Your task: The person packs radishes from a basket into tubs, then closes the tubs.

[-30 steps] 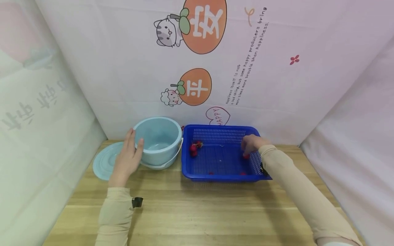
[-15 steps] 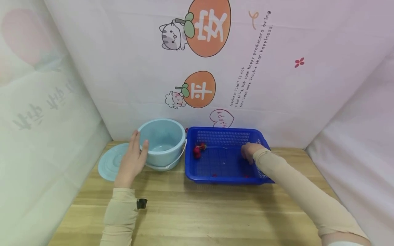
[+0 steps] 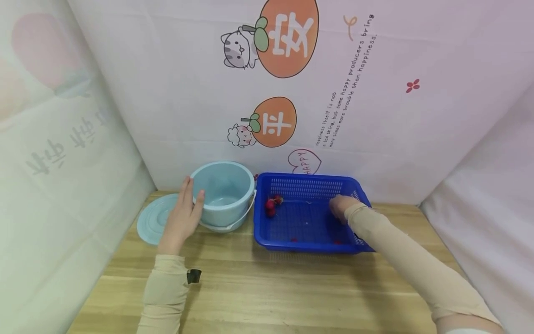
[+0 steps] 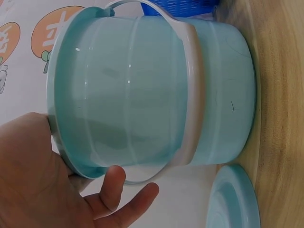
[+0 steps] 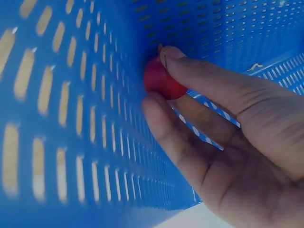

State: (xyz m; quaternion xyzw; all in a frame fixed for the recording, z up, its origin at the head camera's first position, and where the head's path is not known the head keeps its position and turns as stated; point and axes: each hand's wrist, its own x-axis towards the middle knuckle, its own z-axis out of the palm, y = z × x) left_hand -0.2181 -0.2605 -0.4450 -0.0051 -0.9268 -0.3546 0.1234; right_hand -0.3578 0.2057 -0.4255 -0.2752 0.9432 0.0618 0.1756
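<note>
A light blue bucket (image 3: 221, 215) with a pale handle stands upright on the table. My left hand (image 3: 181, 220) rests against its left rim, fingers extended and thumb apart; the left wrist view shows the palm (image 4: 38, 175) beside the rim. Inside the blue plastic basket (image 3: 306, 248), my right hand (image 3: 343, 207) reaches down near the right wall. In the right wrist view, its thumb and fingers pinch a small round red radish (image 5: 164, 80) close to the slotted wall. The head view hides that radish behind the hand.
Several more red radishes (image 3: 271, 204) lie in the basket's left back corner, and small red bits show by its front wall. A light blue lid (image 3: 154, 220) lies left of the bucket. Printed cloth (image 3: 200, 116) walls enclose the wooden table (image 3: 250, 292).
The right hand has moved slightly left and lower in the basket, covering a radish visible earlier. The head view has shifted a little; the left hand stays at the bucket.
</note>
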